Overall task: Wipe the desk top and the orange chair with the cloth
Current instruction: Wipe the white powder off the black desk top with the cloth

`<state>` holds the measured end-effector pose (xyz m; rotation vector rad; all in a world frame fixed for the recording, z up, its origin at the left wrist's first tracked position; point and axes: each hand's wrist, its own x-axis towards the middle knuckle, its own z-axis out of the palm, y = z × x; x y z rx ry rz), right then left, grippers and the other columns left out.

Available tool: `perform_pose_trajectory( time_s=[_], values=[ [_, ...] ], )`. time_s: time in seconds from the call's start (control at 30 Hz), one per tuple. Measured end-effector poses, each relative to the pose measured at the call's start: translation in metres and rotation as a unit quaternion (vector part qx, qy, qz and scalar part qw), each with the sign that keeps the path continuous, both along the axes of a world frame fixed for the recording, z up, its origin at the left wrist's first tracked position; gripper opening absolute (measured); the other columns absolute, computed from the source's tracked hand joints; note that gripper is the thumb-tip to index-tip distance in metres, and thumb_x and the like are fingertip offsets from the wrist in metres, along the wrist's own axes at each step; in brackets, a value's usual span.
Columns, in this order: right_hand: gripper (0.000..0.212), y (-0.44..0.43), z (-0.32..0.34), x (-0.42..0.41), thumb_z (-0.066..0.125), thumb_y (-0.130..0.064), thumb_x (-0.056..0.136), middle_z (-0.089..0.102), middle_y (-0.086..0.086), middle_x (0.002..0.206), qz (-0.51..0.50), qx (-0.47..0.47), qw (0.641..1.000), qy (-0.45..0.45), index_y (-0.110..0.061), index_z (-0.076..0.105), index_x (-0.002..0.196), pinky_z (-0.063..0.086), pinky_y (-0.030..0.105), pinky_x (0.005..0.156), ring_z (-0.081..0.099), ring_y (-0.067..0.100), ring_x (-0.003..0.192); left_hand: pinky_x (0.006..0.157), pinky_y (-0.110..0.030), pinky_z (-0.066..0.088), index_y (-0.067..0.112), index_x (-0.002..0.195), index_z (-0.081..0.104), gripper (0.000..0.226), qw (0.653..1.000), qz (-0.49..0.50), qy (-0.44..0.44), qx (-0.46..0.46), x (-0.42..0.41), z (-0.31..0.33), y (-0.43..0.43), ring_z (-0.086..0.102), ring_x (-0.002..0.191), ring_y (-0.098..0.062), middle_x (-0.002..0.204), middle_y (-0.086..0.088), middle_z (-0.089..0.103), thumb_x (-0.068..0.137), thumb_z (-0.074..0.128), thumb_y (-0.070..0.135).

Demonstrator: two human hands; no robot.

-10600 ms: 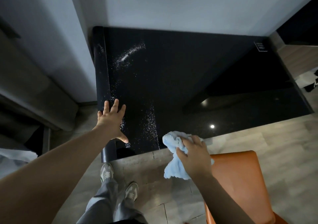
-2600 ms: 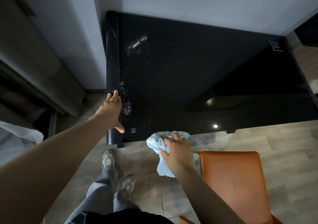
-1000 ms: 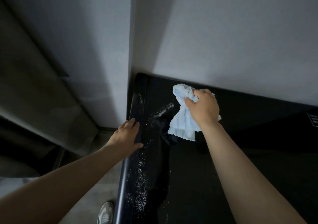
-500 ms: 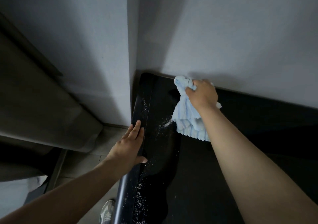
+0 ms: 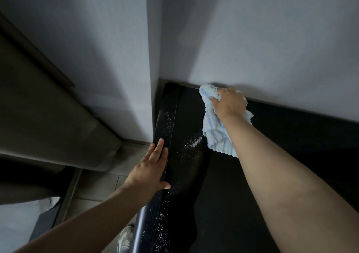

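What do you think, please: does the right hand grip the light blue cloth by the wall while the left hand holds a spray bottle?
No: the head view shows the left hand empty, flat on the desk top's left edge. The right hand grips the light blue cloth by the wall.

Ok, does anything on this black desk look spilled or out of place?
White specks are scattered along the left side of the desk top, from beside the cloth in the right hand down past the left hand. It looks like spilled powder or crumbs, not yet wiped.
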<state>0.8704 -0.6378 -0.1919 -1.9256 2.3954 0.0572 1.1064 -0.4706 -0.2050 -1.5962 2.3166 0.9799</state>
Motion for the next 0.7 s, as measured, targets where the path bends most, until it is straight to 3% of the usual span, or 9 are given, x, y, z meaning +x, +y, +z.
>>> perform_pose_trajectory(
  time_s=[0.1, 0.37, 0.7],
  values=[
    [0.036, -0.002, 0.001, 0.000, 0.049, -0.041, 0.096, 0.056, 0.005, 0.121, 0.006, 0.009, 1.000, 0.006, -0.020, 0.059, 0.124, 0.034, 0.034, 0.074, 0.050, 0.030, 0.114, 0.119, -0.032, 0.020, 0.014, 0.153, -0.003, 0.104, 1.000, -0.002, -0.002, 0.000, 0.000, 0.002, -0.001, -0.015, 0.147, -0.020, 0.137, 0.003, -0.041, 0.083, 0.064, 0.049],
    [0.040, 0.013, 0.007, 0.000, 0.049, -0.042, 0.096, 0.054, 0.006, 0.129, 0.029, 0.045, 0.999, 0.009, -0.021, 0.055, 0.130, 0.043, 0.035, 0.087, 0.047, 0.031, 0.119, 0.118, -0.027, 0.012, 0.014, 0.153, -0.002, 0.105, 1.000, -0.002, -0.005, -0.001, -0.001, 0.002, -0.001, -0.012, 0.147, -0.021, 0.156, -0.003, -0.029, 0.082, 0.066, 0.049],
    [0.040, 0.054, 0.006, 0.004, 0.050, -0.042, 0.095, 0.054, 0.003, 0.126, 0.046, 0.043, 0.998, -0.003, -0.022, 0.056, 0.130, 0.043, 0.033, 0.079, 0.048, 0.029, 0.115, 0.117, -0.031, 0.017, 0.013, 0.153, 0.000, 0.103, 1.000, -0.001, -0.015, -0.003, -0.001, 0.004, 0.001, -0.011, 0.148, -0.022, 0.157, -0.004, -0.027, 0.082, 0.065, 0.050]
  ],
)
